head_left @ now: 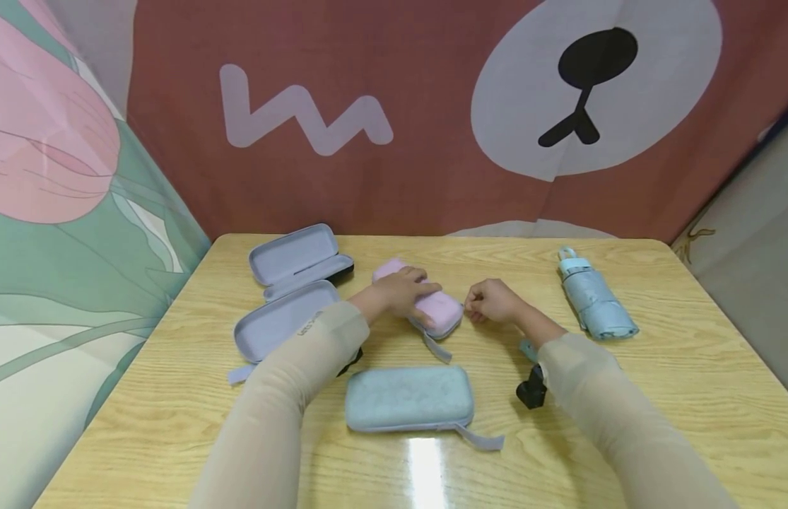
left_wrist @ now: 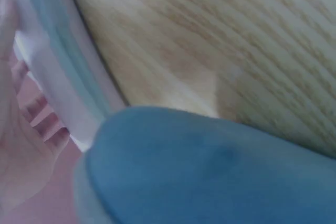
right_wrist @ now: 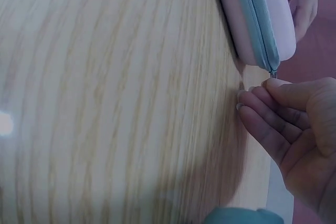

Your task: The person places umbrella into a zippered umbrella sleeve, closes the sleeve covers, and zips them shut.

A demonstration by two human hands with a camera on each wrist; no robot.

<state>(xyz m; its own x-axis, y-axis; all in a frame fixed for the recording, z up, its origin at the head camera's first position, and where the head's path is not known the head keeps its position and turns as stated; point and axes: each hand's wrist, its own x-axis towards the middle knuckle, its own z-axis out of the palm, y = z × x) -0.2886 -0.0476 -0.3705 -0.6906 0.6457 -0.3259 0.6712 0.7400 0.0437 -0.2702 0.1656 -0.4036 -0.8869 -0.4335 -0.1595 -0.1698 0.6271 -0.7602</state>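
Head view: one table (head_left: 527, 459) carries four cases and one folded umbrella (head_left: 597, 300). Two lavender cases (head_left: 294, 256) lie open at left; one blue-green case (head_left: 409, 399) lies closed near the front; one pink case (head_left: 442, 309) sits between the two hands. The left hand (head_left: 400, 291) grips it from above.

Left wrist view: that hand's fingers bend against the pink case's side.

Right wrist view: the right hand (right_wrist: 294, 124) pinches one zipper pull (right_wrist: 273, 74) at the pink case's end, thumb against forefinger.
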